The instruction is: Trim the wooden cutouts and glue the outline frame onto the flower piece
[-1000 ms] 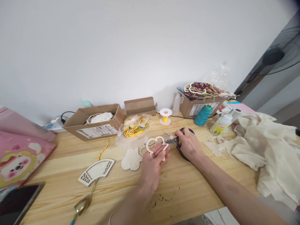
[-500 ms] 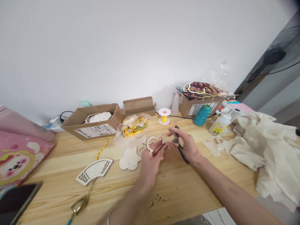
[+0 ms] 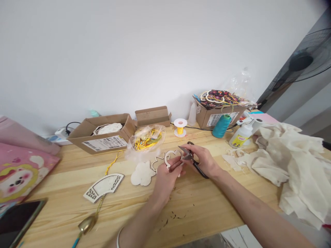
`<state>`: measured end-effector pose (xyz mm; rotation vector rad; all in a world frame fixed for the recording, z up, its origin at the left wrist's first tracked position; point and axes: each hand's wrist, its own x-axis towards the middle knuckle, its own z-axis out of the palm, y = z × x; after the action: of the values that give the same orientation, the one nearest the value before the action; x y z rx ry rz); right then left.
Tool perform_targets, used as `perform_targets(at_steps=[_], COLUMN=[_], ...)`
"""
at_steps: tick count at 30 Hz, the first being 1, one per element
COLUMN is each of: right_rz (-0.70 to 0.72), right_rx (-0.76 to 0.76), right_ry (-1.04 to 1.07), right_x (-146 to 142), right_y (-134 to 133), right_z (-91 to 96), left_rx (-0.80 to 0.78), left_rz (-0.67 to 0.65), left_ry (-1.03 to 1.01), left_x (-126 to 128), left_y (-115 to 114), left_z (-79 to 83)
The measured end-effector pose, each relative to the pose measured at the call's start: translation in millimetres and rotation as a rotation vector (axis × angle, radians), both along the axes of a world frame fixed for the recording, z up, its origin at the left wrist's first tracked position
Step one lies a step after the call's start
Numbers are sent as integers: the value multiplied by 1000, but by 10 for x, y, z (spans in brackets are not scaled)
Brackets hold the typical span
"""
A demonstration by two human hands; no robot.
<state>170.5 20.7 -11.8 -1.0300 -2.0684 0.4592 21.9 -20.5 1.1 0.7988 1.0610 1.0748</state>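
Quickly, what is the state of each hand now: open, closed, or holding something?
Left hand: closed, holding a pale cut-out frame.
Right hand: closed, holding black-handled scissors.

bare hands [image 3: 167, 175], sleeveless forearms [image 3: 240, 196], thin pale bangle [image 3: 118, 237] around the left one

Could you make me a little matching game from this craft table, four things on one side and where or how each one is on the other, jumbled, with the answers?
Things:
1. Scissors
2. Wavy-edged frame
3. Teal thread cone
4. Fan-shaped piece

Where or how:
A. Has a yellow cord at its upper edge
B. In the right hand
C. In front of a cardboard box
D. In the left hand

Pairs: 1-B, 2-D, 3-C, 4-A
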Motion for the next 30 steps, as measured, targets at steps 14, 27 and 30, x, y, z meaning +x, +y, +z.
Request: perform_targets(at_steps=[14, 27, 30], right_rz=[36, -466, -482], right_rx=[-9, -58, -70], right_ry=[-72, 482, 318], right_x=[-8, 390, 570], right_y=[3, 185, 107], right_z=[-9, 174, 306], left_rx=[-9, -226, -219], left_rz=[-140, -185, -180], left_ry=[13, -157, -177], left_x=[-90, -144, -141], left_y=[52, 21, 30], left_z=[-31, -20, -1])
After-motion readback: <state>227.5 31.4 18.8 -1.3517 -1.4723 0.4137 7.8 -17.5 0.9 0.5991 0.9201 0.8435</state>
